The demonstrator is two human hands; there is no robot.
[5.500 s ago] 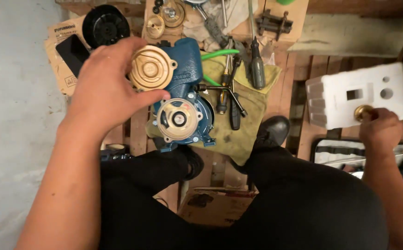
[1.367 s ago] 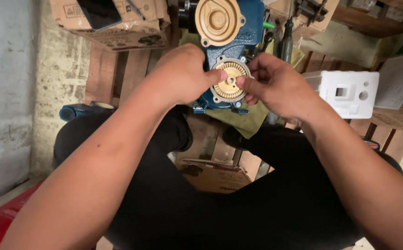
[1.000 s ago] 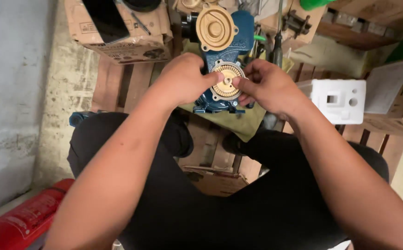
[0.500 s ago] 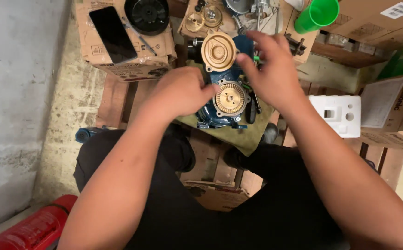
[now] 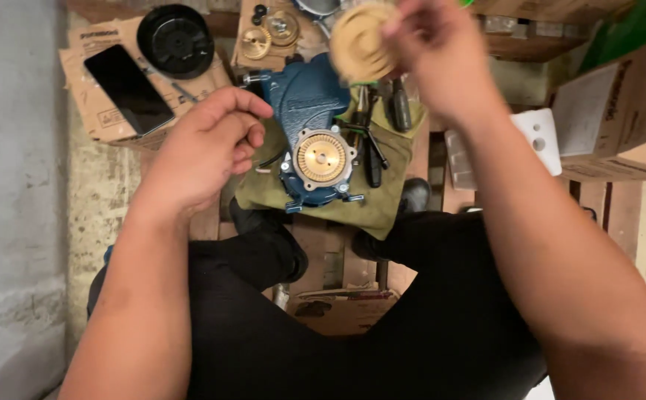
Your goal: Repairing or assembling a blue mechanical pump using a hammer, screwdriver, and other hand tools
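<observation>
Right hand (image 5: pixel 441 55) has lifted the brass cover disc (image 5: pixel 358 41) off the blue pump body (image 5: pixel 312 122), gripping it above, exposing the brass impeller (image 5: pixel 320 157); left hand (image 5: pixel 204 152), loosely curled and empty, rests just left of the pump.

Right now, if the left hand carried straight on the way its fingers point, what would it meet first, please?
The left hand has its curled fingers aimed rightward at the blue pump body, so that casing probably comes first, just above the brass disc. Depth is unclear; it may pass over.
</observation>
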